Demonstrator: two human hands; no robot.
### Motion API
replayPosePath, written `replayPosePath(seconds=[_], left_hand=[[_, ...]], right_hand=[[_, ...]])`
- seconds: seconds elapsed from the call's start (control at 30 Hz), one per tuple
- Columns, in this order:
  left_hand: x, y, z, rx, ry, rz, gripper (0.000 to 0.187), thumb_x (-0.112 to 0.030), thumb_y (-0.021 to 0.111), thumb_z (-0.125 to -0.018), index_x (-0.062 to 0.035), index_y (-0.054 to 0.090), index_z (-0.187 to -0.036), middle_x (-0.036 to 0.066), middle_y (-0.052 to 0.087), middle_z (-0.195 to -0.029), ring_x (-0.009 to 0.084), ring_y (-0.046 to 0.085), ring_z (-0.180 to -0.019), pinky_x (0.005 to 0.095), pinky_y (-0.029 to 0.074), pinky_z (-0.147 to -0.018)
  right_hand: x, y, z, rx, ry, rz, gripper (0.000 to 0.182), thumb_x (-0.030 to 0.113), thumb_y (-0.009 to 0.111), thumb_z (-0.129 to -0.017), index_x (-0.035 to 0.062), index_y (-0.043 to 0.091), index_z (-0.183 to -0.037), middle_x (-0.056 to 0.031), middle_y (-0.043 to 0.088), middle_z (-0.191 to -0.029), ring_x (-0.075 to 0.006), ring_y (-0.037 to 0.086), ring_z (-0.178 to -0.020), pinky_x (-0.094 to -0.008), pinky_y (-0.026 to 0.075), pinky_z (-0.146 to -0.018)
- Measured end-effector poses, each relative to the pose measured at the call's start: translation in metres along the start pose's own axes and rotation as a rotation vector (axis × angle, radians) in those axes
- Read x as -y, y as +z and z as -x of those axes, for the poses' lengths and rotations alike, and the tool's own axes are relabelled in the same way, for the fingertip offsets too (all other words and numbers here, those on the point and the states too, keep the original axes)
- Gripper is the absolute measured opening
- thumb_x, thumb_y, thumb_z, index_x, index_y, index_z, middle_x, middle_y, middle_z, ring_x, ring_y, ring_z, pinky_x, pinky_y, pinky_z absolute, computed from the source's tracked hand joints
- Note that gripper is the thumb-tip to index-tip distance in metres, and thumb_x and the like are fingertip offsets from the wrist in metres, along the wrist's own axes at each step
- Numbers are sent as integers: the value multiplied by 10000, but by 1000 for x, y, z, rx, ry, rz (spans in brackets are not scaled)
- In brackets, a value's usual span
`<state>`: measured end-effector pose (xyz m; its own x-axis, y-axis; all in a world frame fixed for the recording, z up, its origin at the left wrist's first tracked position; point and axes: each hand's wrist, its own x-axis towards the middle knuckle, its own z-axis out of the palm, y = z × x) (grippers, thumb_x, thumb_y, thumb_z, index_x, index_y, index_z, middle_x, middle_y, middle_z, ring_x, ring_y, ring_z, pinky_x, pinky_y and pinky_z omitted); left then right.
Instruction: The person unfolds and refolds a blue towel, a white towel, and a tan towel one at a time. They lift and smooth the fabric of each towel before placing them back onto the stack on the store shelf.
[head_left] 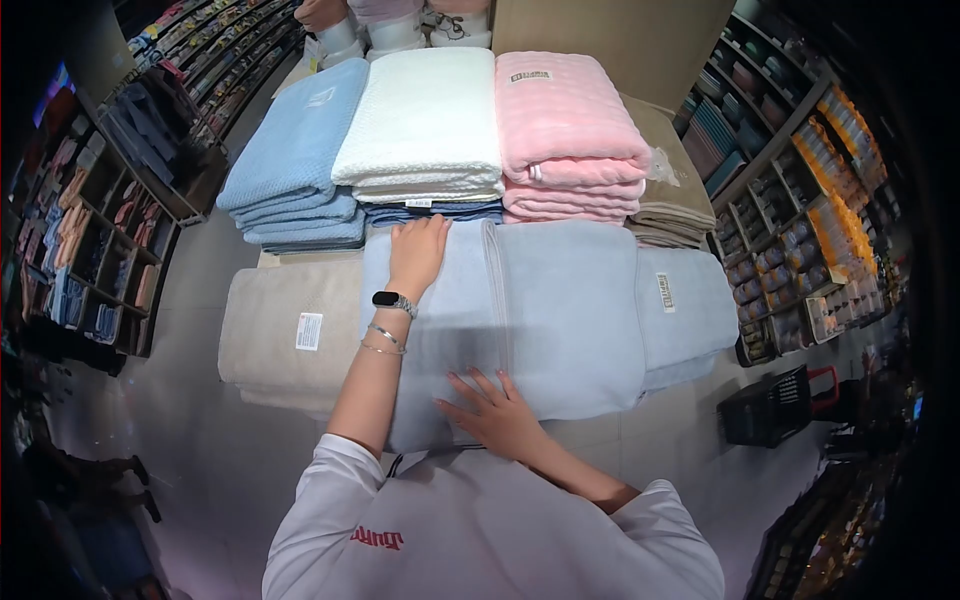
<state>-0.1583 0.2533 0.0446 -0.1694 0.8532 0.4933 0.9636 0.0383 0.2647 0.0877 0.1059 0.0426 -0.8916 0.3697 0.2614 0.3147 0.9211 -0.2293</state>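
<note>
A large light blue towel (568, 315) lies spread over the near stacks, with a fold line running from far to near. My left hand (418, 250), with a dark-faced band and two bracelets on the wrist, reaches to its far edge. The fingers there bend over the edge and grip the cloth; the fingertips are partly hidden. Nearer to my body, my right hand (498, 415) rests on the towel with fingers spread, holding nothing. The towel's near edge hangs close against my white shirt (520, 520).
Behind are folded stacks of blue (295, 145), white (420, 115) and pink (570, 120) towels, with brown ones (675, 190) at right. A beige stack (275, 325) and a labelled pale blue stack (690, 310) flank the towel. A black basket (768, 405) stands at right.
</note>
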Motion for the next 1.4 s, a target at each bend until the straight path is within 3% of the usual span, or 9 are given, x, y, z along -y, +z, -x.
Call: replayPosePath(seconds=[0.1,0.17,0.3,0.37,0.57,0.77,0.87,1.27,1.4], left_hand=[[0,-1,-2,3,0,-4,235,-261,409,-946,-88,561,-903,73,606,-796,253,562,-808,395,354,-726],[-6,-8,-2,-67,15,39,184,-226,464,-921,-83,577,-944,67,594,-857,233,546,-855,391,362,-775],[-18,-22,4,-232,161,68,227,-133,520,-876,-91,571,-1094,66,563,-1052,239,506,-1006,399,337,-895],[-34,-40,3,-304,287,15,239,-121,519,-875,-84,565,-1107,67,563,-1088,246,502,-1039,408,322,-922],[-112,-58,31,-9,149,95,483,-326,530,-853,-119,482,-1286,134,343,-1410,329,276,-1313,533,132,-1062],[-98,-23,27,22,165,40,519,-353,509,-855,-119,452,-1314,138,286,-1449,338,242,-1337,579,97,-1063],[-98,-24,30,23,166,34,517,-343,511,-853,-114,452,-1313,139,293,-1444,340,249,-1332,584,102,-1062],[-93,-30,35,4,170,78,524,-231,508,-794,-101,457,-1299,150,305,-1434,337,270,-1323,608,101,-1049],[-92,-53,40,27,170,14,578,-175,490,-744,-137,443,-1319,129,296,-1446,331,258,-1335,648,61,-1024]], right_hand=[[-15,-29,23,173,-112,-229,462,131,606,-795,137,516,-1249,-67,366,-1399,-276,331,-1278,-489,291,-1031],[-36,-30,50,-161,-1,-436,422,55,591,-785,70,541,-1204,-84,409,-1370,-280,358,-1258,-456,314,-1020],[-70,-64,94,-710,794,-171,344,39,585,-806,23,546,-1147,-122,480,-1276,-307,483,-1118,-396,375,-943],[-100,-59,126,-830,1017,-213,371,94,616,-820,16,513,-1168,-110,505,-1210,-255,535,-1003,-347,416,-869],[-122,-55,172,-545,1343,-779,418,205,654,-838,-8,497,-1163,-91,549,-1052,-135,527,-890,-258,447,-734],[-110,-50,166,-515,1276,-1476,422,186,666,-830,-30,511,-1157,-93,611,-1028,-138,530,-989,-258,433,-797],[-112,-41,168,-602,1148,-1302,385,169,650,-837,-21,527,-1148,-99,604,-1090,-151,530,-1037,-292,417,-853],[-109,-26,169,-510,1271,-1853,539,276,592,-868,68,372,-1313,-83,501,-1259,-236,486,-1143,-411,385,-931],[-112,-1,181,-588,1065,-2098,533,262,544,-896,67,336,-1346,-107,444,-1335,-267,437,-1214,-468,354,-987]])
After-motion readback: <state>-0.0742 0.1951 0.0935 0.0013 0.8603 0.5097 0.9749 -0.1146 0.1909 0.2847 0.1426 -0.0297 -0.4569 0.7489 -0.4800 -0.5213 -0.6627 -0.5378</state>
